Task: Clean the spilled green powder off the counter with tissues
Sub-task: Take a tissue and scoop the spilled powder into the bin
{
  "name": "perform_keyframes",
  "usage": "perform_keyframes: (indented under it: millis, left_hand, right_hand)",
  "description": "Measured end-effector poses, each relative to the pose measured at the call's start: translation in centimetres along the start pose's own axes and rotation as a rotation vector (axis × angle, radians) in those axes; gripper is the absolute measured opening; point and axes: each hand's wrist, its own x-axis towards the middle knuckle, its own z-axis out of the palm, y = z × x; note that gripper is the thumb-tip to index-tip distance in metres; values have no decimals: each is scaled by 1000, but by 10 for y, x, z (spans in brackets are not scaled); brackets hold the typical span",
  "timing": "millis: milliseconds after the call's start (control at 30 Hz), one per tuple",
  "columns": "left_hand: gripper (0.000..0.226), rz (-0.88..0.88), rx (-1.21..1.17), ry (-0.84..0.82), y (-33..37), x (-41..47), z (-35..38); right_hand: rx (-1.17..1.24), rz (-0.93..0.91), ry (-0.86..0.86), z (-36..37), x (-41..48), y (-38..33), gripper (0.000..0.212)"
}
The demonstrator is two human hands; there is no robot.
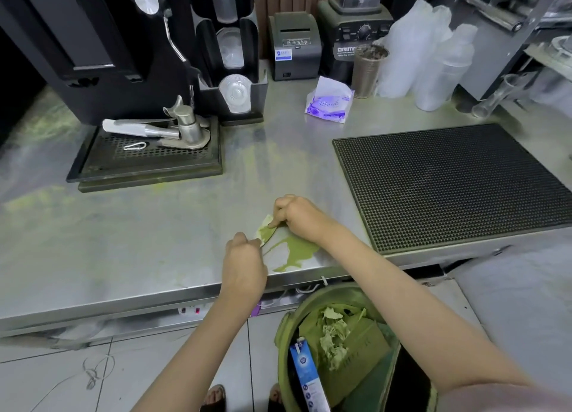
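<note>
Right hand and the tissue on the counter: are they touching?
Touching. The head view shows the right hand pinching the far end of the green-stained tissue.

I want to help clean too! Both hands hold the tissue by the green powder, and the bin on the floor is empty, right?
Not empty. The head view shows the bin holding used tissues stained green and a blue carton. The rest stands: the left hand and right hand both hold the tissue by the powder.
</note>
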Motion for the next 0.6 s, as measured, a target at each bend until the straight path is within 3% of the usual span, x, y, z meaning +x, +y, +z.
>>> perform_keyframes:
  millis: [100,367,600]
  left_hand:
    - [23,-19,15,12,3,-1,1]
    - [36,46,-37,-28,18,-20,10]
    - [41,317,-121,-241,68,-80,46]
  right_hand:
    - [-56,4,10,1,-1,-2,22]
    - [-157,-72,13,-8,-30,2,30]
    - [-318,-34,-3,-22,-143,43,30]
